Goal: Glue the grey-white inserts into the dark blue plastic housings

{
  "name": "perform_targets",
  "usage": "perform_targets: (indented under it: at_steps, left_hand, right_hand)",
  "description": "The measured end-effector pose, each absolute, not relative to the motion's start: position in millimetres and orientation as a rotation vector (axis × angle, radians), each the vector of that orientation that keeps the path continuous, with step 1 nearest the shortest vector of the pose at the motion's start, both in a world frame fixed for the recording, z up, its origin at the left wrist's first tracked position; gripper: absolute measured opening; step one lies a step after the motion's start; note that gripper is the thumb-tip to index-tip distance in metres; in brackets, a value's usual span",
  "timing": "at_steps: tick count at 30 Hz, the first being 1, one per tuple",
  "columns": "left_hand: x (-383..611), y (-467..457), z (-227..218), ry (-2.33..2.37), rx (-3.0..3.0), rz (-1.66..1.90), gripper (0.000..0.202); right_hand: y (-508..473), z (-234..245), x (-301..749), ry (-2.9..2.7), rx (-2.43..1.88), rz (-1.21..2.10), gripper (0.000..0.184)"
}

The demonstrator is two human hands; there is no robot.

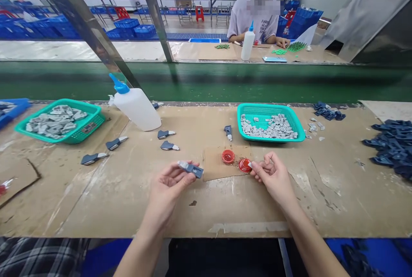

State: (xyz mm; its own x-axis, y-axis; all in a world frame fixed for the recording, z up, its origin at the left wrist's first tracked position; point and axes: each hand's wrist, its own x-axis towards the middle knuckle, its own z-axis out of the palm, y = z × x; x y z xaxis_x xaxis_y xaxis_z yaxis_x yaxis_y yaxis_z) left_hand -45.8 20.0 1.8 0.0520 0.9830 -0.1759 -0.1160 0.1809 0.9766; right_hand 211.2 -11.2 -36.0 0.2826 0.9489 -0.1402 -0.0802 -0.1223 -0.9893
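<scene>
My left hand [166,184] holds a dark blue plastic part [190,169] with a grey tip between thumb and fingertips. My right hand [273,177] pinches a small grey piece [250,164] at its fingertips, just over a red bottle cap [245,165] holding a shiny red liquid. A second red cap [228,156] stands beside it on a brown cardboard square [215,166]. Several finished-looking blue parts with grey tips, such as one [169,145], lie on the bench [106,202] to my left.
A teal basket [272,138] of grey pieces stands ahead, and another [48,138] stands at left. A white glue bottle [137,109] with a blue nozzle lies on its side. Dark blue parts [391,148] are heaped at right. Across a green belt [206,81], a co-worker's hand [282,42] works at another bench.
</scene>
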Motion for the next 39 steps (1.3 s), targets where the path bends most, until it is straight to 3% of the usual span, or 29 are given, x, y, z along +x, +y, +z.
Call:
perform_targets:
  at_steps: [6,12,18,27,39]
  left_hand:
    - [-27,-12,-12,1.226,0.816,1.046,0.031]
    - [-22,-14,-6,1.189,0.927,1.071,0.022]
    - [-10,-14,-16,1.055,0.924,1.088,0.019]
    - [25,-12,-26,0.989,0.914,1.076,0.023]
    - [23,-11,-13,0.905,0.972,1.081,0.021]
  right_hand:
    - [-10,-39,206,-0.942,-1.421,1.058,0.046]
    - [-11,-42,205,-0.971,-1.464,0.989,0.047]
    - [-12,-35,210,-0.868,-1.385,1.134,0.054]
    - [-48,4,188,-0.854,-1.343,1.173,0.048]
    - [-45,-3,173,-0.923,-1.308,1.313,0.048]
